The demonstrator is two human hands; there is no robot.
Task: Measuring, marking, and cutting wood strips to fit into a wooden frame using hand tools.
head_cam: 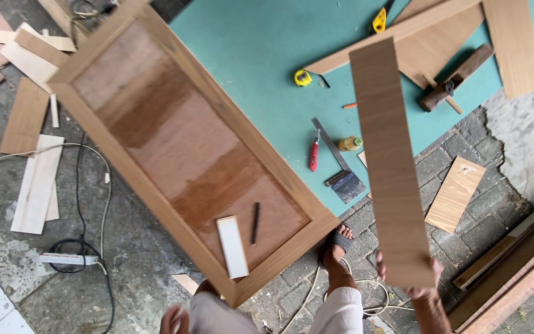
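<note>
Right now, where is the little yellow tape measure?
In the head view, the yellow tape measure lies on the green board, between the big wooden door panel and the long plank.

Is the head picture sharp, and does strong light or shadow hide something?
Head view: soft, even daylight, no hard shadows or glare; the long plank in the right hand looks sharp, the left hand at the bottom edge is cut off and slightly blurred; wide-angle lens bends edges a little.

Framed wooden panel (pixel 186 148) blocked centre. Green board (pixel 254 55) beyond lay mostly open; tape measure (pixel 303 77), square (pixel 332 145), red pliers (pixel 313 154) cluttered its near edge. Veneer strip (pixel 390 161) barred right side.
</note>
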